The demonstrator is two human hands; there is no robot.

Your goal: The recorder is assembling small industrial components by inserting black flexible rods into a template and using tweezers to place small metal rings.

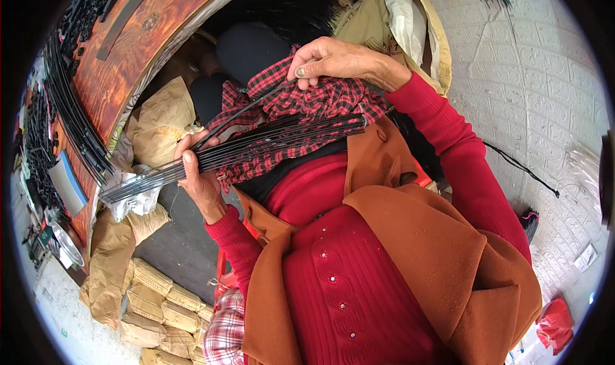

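Sideways, rod bundle [256,147] across hands, left-low

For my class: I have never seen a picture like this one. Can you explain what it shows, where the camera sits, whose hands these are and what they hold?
There is no machine here. The camera is worn on a person's head and looks down at their own body and hands; its wide lens bends straight edges near the rim. The person wears a red knitted sweater under a rust-orange vest, with a red and black checked cloth on the lap. The left hand grips a bundle of thin black rods lying across the cloth. The right hand pinches the end of one single black rod between thumb and fingers. At the left stands a reddish wooden table with more black rods along its edge. Tan paper sacks lie on the floor below.
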